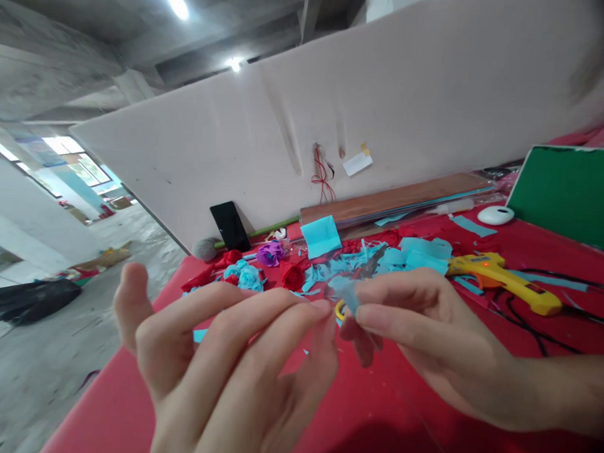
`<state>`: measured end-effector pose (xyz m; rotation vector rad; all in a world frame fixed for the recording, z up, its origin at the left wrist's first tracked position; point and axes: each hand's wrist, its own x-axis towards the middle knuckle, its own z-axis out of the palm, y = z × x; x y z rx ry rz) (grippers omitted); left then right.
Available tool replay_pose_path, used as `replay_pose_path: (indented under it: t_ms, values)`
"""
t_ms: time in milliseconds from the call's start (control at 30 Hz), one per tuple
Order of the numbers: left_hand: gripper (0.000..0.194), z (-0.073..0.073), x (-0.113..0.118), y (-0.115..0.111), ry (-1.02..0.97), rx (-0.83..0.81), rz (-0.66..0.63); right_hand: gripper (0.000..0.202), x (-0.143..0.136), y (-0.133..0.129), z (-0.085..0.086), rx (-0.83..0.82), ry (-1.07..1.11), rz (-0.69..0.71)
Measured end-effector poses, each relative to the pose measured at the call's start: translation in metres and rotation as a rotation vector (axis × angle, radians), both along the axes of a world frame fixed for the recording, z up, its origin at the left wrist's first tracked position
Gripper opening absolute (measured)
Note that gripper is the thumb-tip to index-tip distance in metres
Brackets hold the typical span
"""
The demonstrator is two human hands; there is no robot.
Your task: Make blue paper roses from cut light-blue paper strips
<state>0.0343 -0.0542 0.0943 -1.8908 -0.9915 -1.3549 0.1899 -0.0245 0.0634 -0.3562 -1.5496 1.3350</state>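
My right hand (442, 339) pinches a small piece of light blue paper (346, 292) between thumb and forefinger. Just beside that paper, a small yellow ring (340, 311) shows between my two hands; what it belongs to is hidden. My left hand (241, 357) is in front at the left, its thumb and a finger pressed together close to the ring. Whatever its fingertips hold is too small to make out. Behind the hands lie blue paper scraps (330, 268), a blue paper flower (244, 275), a red one (292, 277) and a purple one (271, 253).
A yellow glue gun (510, 282) with black cables lies on the red table (374, 416) at the right. Beyond are a green board (573, 195), a white mouse-like object (495, 215), stacked strips (398, 198) and a black phone (230, 225) against the pale panel (210, 136).
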Motion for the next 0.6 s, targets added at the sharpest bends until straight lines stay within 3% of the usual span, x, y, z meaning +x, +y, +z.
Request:
replay_pose_path:
  t_ms: [300, 600]
  values:
    - [0.013, 0.0011, 0.0024, -0.0011, -0.009, 0.056, 0.159, 0.017, -0.0035, 0.0015, 0.0014, 0.012, 0.002, 0.026]
    - [0.008, -0.0005, 0.0022, 0.0009, 0.003, 0.057, 0.195, 0.019, -0.0023, -0.0007, 0.0008, 0.072, -0.065, -0.027]
